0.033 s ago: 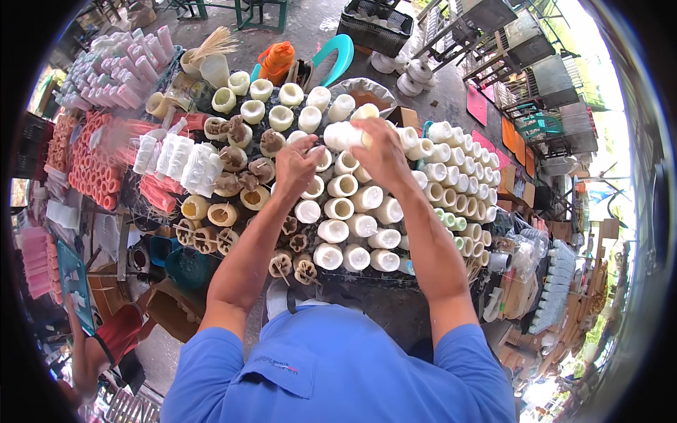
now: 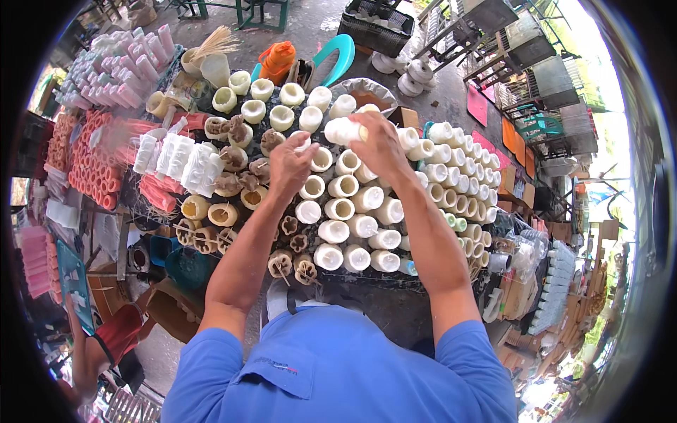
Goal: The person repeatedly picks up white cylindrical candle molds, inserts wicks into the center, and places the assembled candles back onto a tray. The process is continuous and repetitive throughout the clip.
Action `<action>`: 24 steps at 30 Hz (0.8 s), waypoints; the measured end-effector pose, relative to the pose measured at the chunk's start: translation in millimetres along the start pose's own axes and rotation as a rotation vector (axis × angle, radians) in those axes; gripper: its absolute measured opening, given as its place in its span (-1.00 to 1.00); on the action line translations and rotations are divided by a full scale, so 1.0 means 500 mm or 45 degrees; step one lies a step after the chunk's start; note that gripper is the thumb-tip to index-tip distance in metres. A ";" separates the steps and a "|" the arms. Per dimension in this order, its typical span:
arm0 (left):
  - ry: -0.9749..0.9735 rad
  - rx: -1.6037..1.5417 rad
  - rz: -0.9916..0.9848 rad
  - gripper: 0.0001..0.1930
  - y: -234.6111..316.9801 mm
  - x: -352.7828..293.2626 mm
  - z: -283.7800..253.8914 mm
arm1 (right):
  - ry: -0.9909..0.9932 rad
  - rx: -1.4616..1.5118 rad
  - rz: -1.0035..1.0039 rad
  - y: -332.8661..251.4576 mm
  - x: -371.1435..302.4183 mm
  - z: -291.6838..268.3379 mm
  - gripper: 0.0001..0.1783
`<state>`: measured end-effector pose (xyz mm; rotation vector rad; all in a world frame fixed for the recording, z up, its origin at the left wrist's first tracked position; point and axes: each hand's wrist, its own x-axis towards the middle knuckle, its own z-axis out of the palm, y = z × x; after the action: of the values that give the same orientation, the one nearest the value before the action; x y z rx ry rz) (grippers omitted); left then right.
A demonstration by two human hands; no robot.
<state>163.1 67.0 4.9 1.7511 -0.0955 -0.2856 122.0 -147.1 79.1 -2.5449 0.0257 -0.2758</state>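
Observation:
My right hand (image 2: pixel 381 148) is wrapped round a thick white cylinder (image 2: pixel 342 132), which looks like wax, and keeps it lying sideways above the table. My left hand (image 2: pixel 291 163) has its fingers closed about a small white cup (image 2: pixel 303 145) just to the left; the hand hides much of this cup. Below and between my arms stand rows of cream-white hollow cups (image 2: pixel 340 209), some with pale filling. Left of my left hand are cups topped with brown lumps (image 2: pixel 235 156) and yellowish-lined cups (image 2: pixel 223 214).
More white cups (image 2: pixel 462 180) stand packed at the right. Pink tubes (image 2: pixel 95 158) and white wrapped rolls (image 2: pixel 176 158) lie at the left. Beyond the table are an orange bundle (image 2: pixel 277 60), a teal chair (image 2: pixel 335 56) and a black crate (image 2: pixel 374 28). A person in red (image 2: pixel 116 335) is at lower left.
My left hand has shifted slightly right, its fingers now round the small white cup. The cylinder in my right hand has moved only a little.

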 end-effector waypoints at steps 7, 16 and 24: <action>0.056 0.007 -0.094 -0.70 -0.085 -0.116 -0.177 | -0.261 -0.292 -0.139 0.159 0.135 0.205 -0.59; 0.085 0.058 -0.426 -0.70 -0.137 -0.300 -0.287 | -0.420 -0.471 -0.045 0.202 0.144 0.291 -0.68; 0.037 0.091 -0.363 -0.68 -0.121 -0.276 -0.270 | -0.482 -0.472 -0.046 0.202 0.123 0.260 -0.75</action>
<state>57.2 238.7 -11.7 1.8393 0.1687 -0.4686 212.5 -165.2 -70.5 -2.9259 -0.1256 0.2216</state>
